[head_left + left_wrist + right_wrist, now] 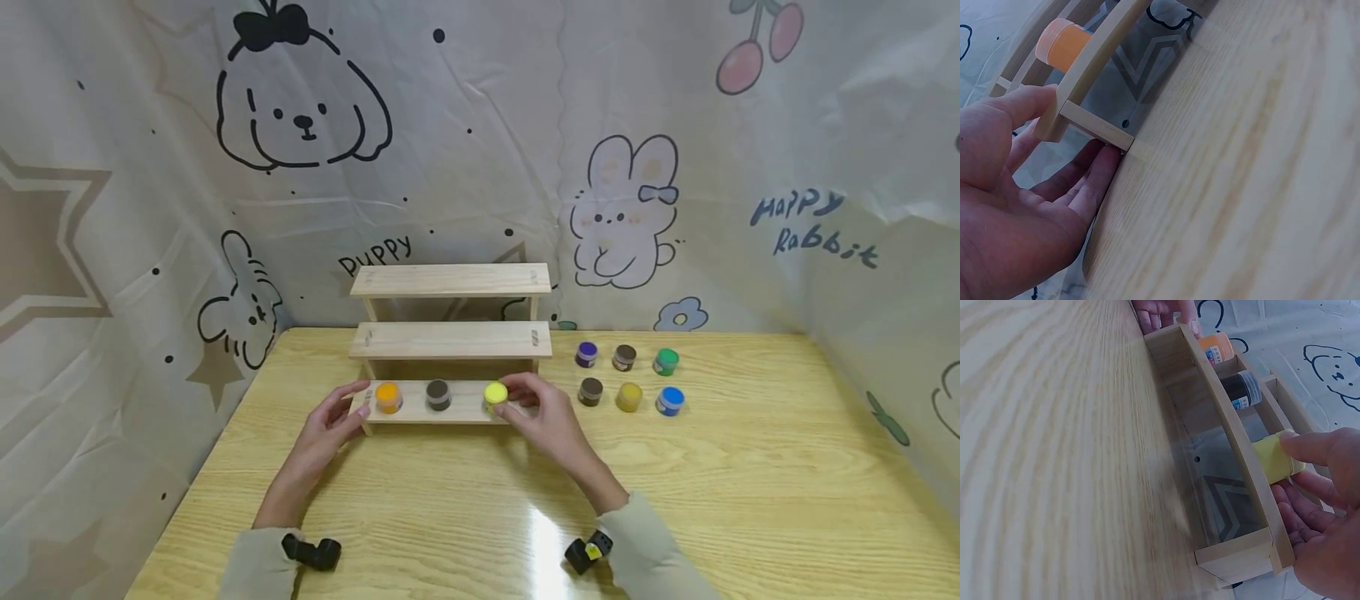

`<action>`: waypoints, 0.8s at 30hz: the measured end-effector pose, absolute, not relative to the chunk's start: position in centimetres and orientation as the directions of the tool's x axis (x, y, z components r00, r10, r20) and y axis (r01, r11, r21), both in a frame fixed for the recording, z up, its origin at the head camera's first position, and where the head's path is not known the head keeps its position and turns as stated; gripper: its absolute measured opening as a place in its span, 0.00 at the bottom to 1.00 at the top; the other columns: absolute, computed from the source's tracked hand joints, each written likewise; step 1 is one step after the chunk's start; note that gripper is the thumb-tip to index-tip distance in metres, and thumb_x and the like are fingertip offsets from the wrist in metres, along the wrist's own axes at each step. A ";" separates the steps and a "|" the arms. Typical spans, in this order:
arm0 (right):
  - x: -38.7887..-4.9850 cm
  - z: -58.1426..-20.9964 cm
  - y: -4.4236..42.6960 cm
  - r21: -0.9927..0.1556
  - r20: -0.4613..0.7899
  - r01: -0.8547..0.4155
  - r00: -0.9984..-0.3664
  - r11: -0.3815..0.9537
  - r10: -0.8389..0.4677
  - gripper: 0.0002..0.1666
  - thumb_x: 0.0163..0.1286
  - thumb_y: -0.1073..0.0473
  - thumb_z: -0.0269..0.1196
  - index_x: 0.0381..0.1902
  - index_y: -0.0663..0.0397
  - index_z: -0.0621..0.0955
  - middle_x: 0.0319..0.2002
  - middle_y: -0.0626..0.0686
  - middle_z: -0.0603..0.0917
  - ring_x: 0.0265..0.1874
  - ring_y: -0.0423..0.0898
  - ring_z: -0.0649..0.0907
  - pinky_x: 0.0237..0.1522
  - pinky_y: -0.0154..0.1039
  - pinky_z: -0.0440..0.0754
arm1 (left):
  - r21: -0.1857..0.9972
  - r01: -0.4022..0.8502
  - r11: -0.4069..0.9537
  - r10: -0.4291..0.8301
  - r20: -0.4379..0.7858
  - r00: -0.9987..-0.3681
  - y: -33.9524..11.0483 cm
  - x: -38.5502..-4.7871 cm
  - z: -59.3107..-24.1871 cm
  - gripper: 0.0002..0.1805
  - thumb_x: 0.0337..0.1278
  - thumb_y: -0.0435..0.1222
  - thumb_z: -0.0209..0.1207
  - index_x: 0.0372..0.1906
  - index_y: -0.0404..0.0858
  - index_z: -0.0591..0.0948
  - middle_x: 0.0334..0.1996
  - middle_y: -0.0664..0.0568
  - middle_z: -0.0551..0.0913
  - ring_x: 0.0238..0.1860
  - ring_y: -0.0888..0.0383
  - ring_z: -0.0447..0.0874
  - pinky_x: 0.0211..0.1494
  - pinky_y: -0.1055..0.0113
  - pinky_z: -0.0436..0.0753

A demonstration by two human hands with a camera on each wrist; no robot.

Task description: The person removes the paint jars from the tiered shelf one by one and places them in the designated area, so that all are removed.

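A three-step wooden rack (450, 340) stands on the table. Its bottom step carries an orange paint jar (387, 397), a dark brown jar (438, 395) and a yellow jar (495, 394). My right hand (546, 417) pinches the yellow jar between thumb and fingers at the step's right part; in the right wrist view the jar (1274, 457) appears upright on the board. My left hand (324, 429) grips the left end of the bottom step. Its thumb lies at the board's front edge, with other fingers by the leg (1096, 125).
Right of the rack, small jars stand in two rows: purple (587, 354), brown (624, 357) and green (665, 361) behind; dark brown (590, 391), mustard yellow (629, 397) and blue (671, 401) in front. A printed curtain (480, 167) hangs behind the table (750, 467).
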State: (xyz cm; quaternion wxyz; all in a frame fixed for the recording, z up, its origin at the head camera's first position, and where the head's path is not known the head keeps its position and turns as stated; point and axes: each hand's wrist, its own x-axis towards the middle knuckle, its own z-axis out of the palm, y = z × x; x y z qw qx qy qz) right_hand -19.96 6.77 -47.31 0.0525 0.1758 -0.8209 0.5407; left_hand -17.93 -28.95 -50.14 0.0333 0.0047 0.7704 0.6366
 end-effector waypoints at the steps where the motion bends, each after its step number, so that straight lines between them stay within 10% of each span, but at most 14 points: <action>1: -19.9 -47.3 6.7 -0.870 0.275 -0.345 -0.933 0.352 -0.233 0.22 0.62 0.63 0.75 0.54 0.56 0.84 0.45 0.50 0.87 0.45 0.46 0.84 0.51 0.44 0.84 | 0.982 -0.032 0.187 0.051 -0.042 -0.998 -29.0 -17.9 -50.1 0.30 0.75 0.41 0.59 0.75 0.40 0.68 0.72 0.35 0.66 0.58 0.62 0.77 0.56 0.69 0.82; 24: -18.2 -45.2 11.2 -0.898 0.336 -0.389 -0.907 0.205 -0.252 0.23 0.64 0.65 0.74 0.56 0.59 0.82 0.52 0.54 0.86 0.51 0.51 0.84 0.51 0.43 0.86 | 0.989 -0.008 0.149 0.054 -0.016 -0.998 -29.1 -18.0 -50.4 0.29 0.75 0.38 0.59 0.75 0.38 0.68 0.71 0.33 0.68 0.57 0.61 0.79 0.55 0.69 0.83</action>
